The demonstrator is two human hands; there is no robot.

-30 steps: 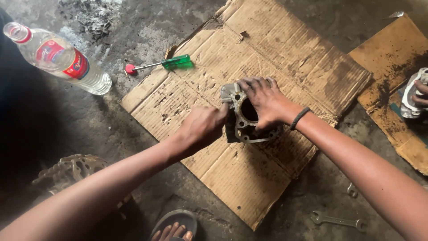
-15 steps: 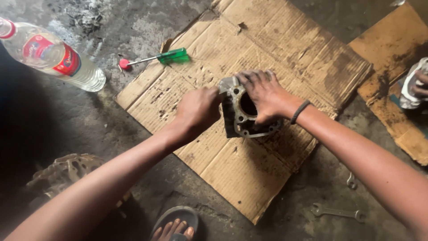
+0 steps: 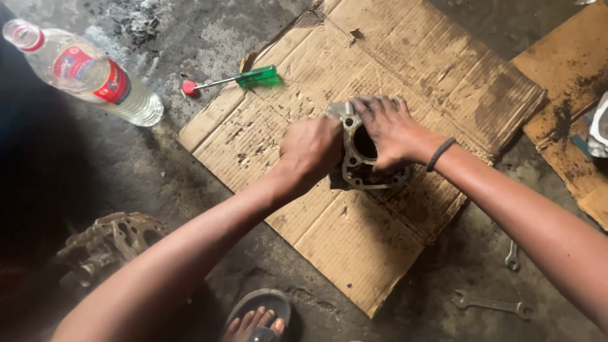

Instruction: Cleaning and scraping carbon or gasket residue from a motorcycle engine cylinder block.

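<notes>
Here engine cylinder (image 3: 361,152) on cardboard (image 3: 405,63), bore facing up; left hand (image 3: 313,149) and right hand (image 3: 389,130) clasped round it

Dull grey cast-metal engine cylinder (image 3: 361,155) on rough, grease-stained corrugated cardboard (image 3: 380,69); glossy clear plastic bottle (image 3: 85,73)

Grey metal engine cylinder block (image 3: 362,155) set on large flat brown cardboard sheet (image 3: 405,69), near sheet's middle. Left hand (image 3: 311,151) pressed against block's left side; right hand (image 3: 389,130) laid over block's top and right. Green-handled screwdriver (image 3: 237,79) laid across sheet's left edge. Clear plastic water bottle (image 3: 85,71) placed on floor, far left. Toothed metal sprocket part (image 3: 111,237) found lower left. Two steel open-end spanners (image 3: 491,303) left on floor, lower right of sheet. Second brown cardboard piece (image 3: 570,88) spread at right.
</notes>
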